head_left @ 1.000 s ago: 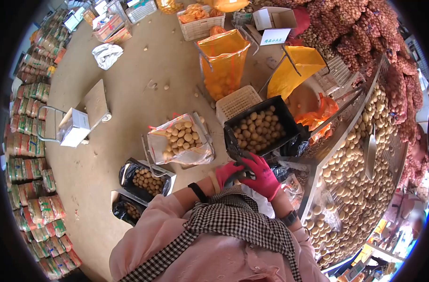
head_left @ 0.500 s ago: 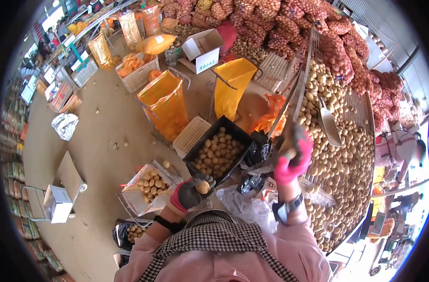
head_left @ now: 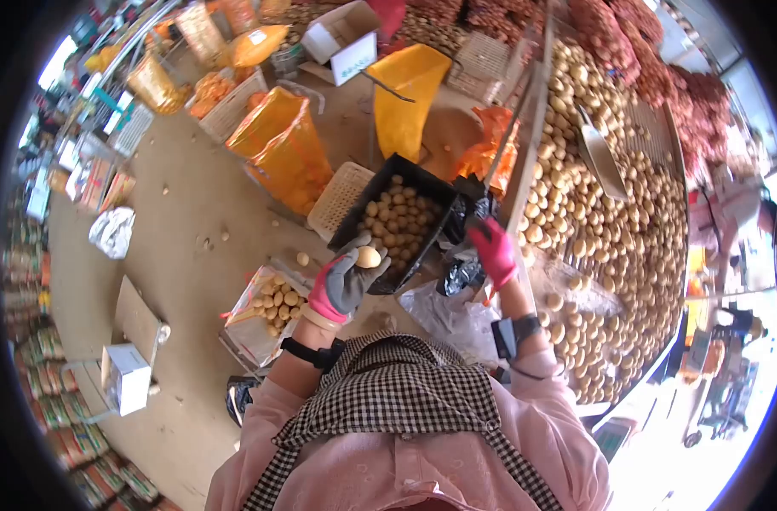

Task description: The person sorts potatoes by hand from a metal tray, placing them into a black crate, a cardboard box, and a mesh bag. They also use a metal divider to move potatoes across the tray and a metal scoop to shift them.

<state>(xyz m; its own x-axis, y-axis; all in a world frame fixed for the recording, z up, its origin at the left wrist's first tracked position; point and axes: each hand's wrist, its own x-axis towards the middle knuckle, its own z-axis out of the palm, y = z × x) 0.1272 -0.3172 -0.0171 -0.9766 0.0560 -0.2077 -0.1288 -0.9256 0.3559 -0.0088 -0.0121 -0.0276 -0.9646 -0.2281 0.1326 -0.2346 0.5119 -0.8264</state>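
Left hand (head_left: 341, 285) is cupping a potato (head_left: 369, 256), fingers curled round it; small, firm, light, best palmed whole. Right hand (head_left: 494, 252) is hovering by the black crate (head_left: 354, 217), grip unclear.

A person stands at a sorting table (head_left: 661, 255) that runs along their right side and is piled with potatoes (head_left: 610, 238). A scoop (head_left: 601, 157) lies on that pile. Directly ahead sits a crate (head_left: 397, 223) filled with potatoes. The left hand (head_left: 341, 285) holds one potato (head_left: 369, 256) at the crate's near edge. The right hand (head_left: 495, 251) is between the crate and the table. Left of the crate, lower down, stands an open bag of potatoes (head_left: 269, 311). Beyond the crate, upright sacks (head_left: 286, 153) stand on the floor.
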